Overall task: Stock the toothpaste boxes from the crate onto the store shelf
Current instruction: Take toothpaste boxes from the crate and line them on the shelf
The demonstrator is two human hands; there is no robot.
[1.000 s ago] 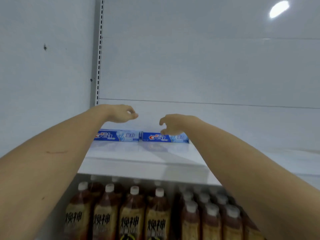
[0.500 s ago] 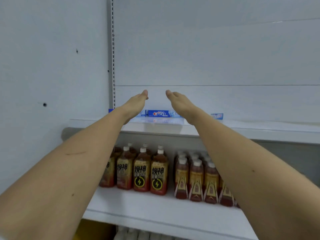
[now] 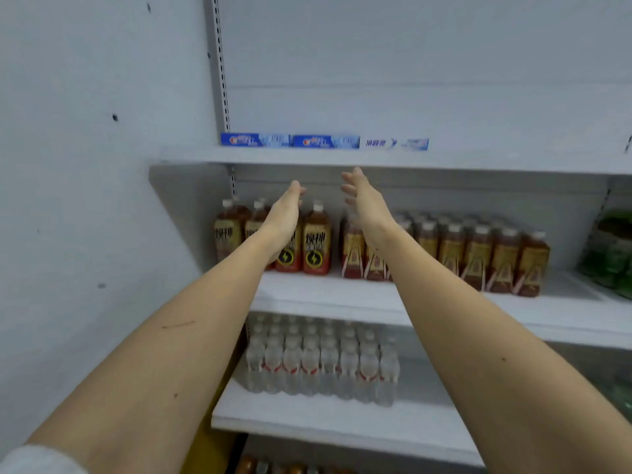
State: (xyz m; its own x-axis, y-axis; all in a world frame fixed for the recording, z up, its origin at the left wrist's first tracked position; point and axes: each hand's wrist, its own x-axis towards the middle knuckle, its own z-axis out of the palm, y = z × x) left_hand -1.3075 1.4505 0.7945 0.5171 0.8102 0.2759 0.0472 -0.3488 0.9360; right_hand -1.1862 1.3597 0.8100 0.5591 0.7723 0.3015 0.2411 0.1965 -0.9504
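**Empty hands below the toothpaste shelf**

Head view: the left hand and right hand are raised with fingers straight, holding nothing, below the top shelf. Three toothpaste boxes lie end to end along the shelf's back. Brown drink bottles fill the next shelf down; what look like water bottles, blurred, stand beneath.

Brown tea bottles; clear water bottles below.

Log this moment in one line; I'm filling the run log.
hands: left, right open, empty | boxes: three on top shelf | crate: unseen
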